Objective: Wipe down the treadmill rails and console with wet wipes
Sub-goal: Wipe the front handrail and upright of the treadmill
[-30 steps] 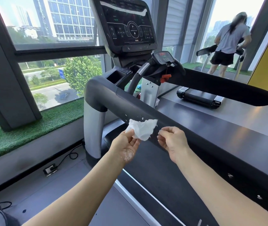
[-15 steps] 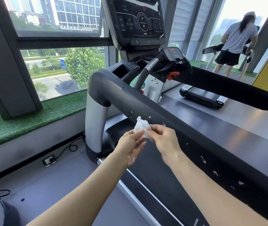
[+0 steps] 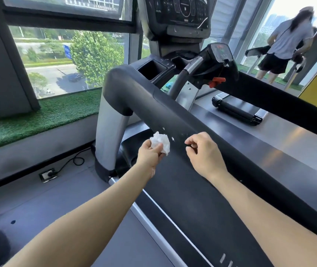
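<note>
Here left hand [image 3: 150, 154] grips crumpled wipe [image 3: 160, 143] beside diagonal rail [image 3: 202, 132]; right hand [image 3: 203, 153] curled, empty.

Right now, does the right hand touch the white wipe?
Apart. The head view shows dark rail between the right hand and the wipe, which the left hand grips alone.

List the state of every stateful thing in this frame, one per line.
Crumpled white wet wipe: bunched up, held in front of the rail.
Left hand: grips the wipe.
Right hand: fingers curled, fingertips pinched, what they hold too small to tell.
Black padded treadmill rail: dotted with white flecks.
Dark treadmill console: screen unlit.
Red safety clip: in place under the small display.
Black cup holder: looks empty.
</note>
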`<state>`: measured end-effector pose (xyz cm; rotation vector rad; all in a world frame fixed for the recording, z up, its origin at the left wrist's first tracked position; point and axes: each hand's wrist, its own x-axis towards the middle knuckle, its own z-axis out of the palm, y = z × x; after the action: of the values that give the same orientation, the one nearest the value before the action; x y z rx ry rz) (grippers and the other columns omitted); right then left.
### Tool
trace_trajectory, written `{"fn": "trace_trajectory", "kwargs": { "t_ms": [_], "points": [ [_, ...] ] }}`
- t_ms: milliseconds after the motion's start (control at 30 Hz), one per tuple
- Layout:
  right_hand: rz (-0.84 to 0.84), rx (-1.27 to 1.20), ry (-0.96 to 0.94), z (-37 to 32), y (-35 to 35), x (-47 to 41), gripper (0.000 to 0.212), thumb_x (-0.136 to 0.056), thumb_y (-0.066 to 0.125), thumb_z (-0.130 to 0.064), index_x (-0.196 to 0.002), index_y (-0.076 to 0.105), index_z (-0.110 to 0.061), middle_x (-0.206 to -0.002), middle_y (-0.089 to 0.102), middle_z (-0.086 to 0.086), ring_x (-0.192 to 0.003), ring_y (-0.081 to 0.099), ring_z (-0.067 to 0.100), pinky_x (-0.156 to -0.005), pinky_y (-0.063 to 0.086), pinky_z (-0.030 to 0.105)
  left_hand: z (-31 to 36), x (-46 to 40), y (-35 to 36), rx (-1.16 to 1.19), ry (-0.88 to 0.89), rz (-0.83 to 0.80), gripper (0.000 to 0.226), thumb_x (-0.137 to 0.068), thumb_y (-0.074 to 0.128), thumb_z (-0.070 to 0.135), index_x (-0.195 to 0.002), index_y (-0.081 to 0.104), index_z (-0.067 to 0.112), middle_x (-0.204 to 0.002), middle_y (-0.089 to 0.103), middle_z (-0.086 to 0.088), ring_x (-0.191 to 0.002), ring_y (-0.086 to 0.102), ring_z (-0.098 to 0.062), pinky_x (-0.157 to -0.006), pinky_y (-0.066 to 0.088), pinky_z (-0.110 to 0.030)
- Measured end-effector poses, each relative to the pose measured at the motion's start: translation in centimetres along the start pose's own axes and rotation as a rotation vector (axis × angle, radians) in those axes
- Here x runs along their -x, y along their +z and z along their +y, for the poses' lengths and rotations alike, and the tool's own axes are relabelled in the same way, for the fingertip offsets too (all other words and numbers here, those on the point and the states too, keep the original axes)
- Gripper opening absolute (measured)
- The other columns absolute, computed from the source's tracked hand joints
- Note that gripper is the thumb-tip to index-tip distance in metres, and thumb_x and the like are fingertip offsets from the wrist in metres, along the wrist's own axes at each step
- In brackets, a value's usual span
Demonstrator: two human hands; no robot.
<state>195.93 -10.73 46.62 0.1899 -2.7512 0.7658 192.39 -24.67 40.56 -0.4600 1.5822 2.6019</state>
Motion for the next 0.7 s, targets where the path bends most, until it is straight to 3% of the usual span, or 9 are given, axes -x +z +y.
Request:
{"fn": "trace_trajectory", "kwargs": {
  "t_ms": [167,233,333,400,500,567,633,700],
  "points": [
    [-0.024,0.158,-0.091,0.5,0.9,-2.2,0.016,-0.09,0.053,-0.008,-0.103,0.063,-0.009,-0.108,0.054,0.001,-0.095,0.055,0.019,-0.078,0.048,0.035,-0.6,-5.2,2.8,-0.066,-0.011,0.112,0.008,-0.091,0.058,0.011,-0.096,0.052,0.013,-0.095,0.062,-0.003,-0.071,0.057,-0.011,-0.061,0.049,-0.019],
    [-0.015,0.202,-0.13,0.9,1.3,-2.6,0.016,-0.09,0.052,-0.008,-0.101,0.064,-0.009,-0.106,0.055,0.001,-0.092,0.055,0.019,-0.074,0.046,0.032,-1.2,-5.9,3.6,-0.115,-0.02,0.254,0.024,-0.086,0.064,0.018,-0.102,0.046,0.014,-0.104,0.053,0.0,-0.07,0.052,-0.009,-0.057,0.041,-0.019],
    [0.04,0.274,-0.248,2.0,1.6,-2.8,0.015,-0.084,0.057,0.002,-0.093,0.066,-0.006,-0.097,0.058,0.004,-0.085,0.057,0.023,-0.068,0.043,0.027,-2.2,-5.8,4.2,-0.204,0.211,0.392,0.024,-0.084,0.066,0.011,-0.096,0.045,0.016,-0.099,0.039,0.005,-0.067,0.047,-0.002,-0.057,0.036,-0.011],
    [0.068,0.334,-0.363,2.7,1.7,-3.0,0.021,-0.075,0.062,0.012,-0.088,0.066,-0.004,-0.091,0.059,0.006,-0.079,0.057,0.028,-0.066,0.049,0.03,-3.0,-5.4,4.4,-0.217,0.379,0.31,0.012,-0.089,0.059,0.004,-0.094,0.054,0.014,-0.097,0.044,0.007,-0.073,0.051,0.003,-0.067,0.038,-0.004],
    [0.088,0.468,-0.474,3.6,1.7,-3.1,0.022,-0.074,0.062,0.01,-0.092,0.068,-0.001,-0.099,0.062,0.009,-0.088,0.06,0.031,-0.075,0.055,0.038,-5.0,-4.7,4.2,-0.247,0.476,0.21,0.018,-0.092,0.055,0.003,-0.102,0.062,0.016,-0.101,0.05,0.018,-0.089,0.053,0.008,-0.079,0.037,-0.004],
    [0.092,0.548,-0.508,4.3,1.8,-3.1,0.025,-0.076,0.064,0.006,-0.101,0.068,0.0,-0.109,0.064,0.011,-0.101,0.062,0.03,-0.088,0.051,0.037,-6.6,-4.1,4.2,-0.294,0.506,0.162,0.03,-0.093,0.054,0.002,-0.115,0.061,0.019,-0.11,0.049,0.025,-0.099,0.05,0.015,-0.085,0.035,-0.004],
    [0.064,0.599,-0.536,5.1,1.9,-3.0,0.032,-0.074,0.067,0.004,-0.105,0.067,0.0,-0.117,0.062,0.013,-0.11,0.058,0.028,-0.099,0.043,0.032,-7.9,-3.1,4.5,-0.369,0.564,0.103,0.04,-0.096,0.048,0.003,-0.134,0.049,0.014,-0.132,0.043,0.022,-0.116,0.038,0.021,-0.093,0.028,0.002],
    [0.045,0.635,-0.566,5.8,1.9,-3.0,0.03,-0.074,0.067,0.004,-0.104,0.066,-0.001,-0.12,0.06,0.013,-0.114,0.052,0.025,-0.104,0.033,0.03,-8.4,-3.0,4.7,-0.457,0.619,0.097,0.044,-0.097,0.042,0.003,-0.142,0.039,0.007,-0.143,0.038,0.01,-0.129,0.034,0.006,-0.097,0.021,0.005]
  ]
}}
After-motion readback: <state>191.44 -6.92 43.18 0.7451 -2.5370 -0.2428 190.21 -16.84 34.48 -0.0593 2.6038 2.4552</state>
